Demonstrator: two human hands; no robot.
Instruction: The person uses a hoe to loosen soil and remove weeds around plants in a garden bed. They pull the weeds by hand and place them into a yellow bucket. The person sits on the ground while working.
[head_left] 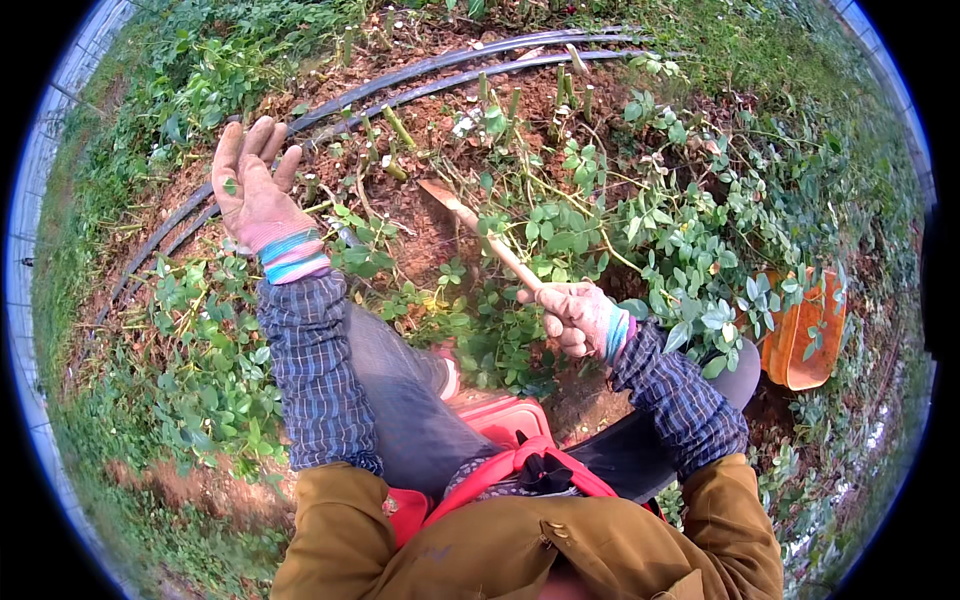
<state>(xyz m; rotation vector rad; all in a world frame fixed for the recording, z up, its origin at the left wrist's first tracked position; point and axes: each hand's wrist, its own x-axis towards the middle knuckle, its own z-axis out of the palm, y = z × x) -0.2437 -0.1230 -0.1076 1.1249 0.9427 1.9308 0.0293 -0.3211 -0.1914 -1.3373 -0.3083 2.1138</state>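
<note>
My left hand (255, 190), in a soiled pale glove with a striped cuff, is raised over the plants beside the black pipes, its fingers spread and nothing held. In my right hand (580, 316), gloved alike, is the near end of a slim, tan, knife-like tool (490, 238). Its flat, pointed far end is over reddish soil near cut green stems (398, 127); I cannot tell whether it touches the ground. Leafy stems (560, 228) spread under and to the right of the tool.
Two black pipes (425, 68) curve across the bed at the far side. An orange plastic container (803, 335) stands among leaves at the right. My bent legs (405, 395) flank a red seat-like object (510, 418). Dense foliage (200, 370) lies at the left.
</note>
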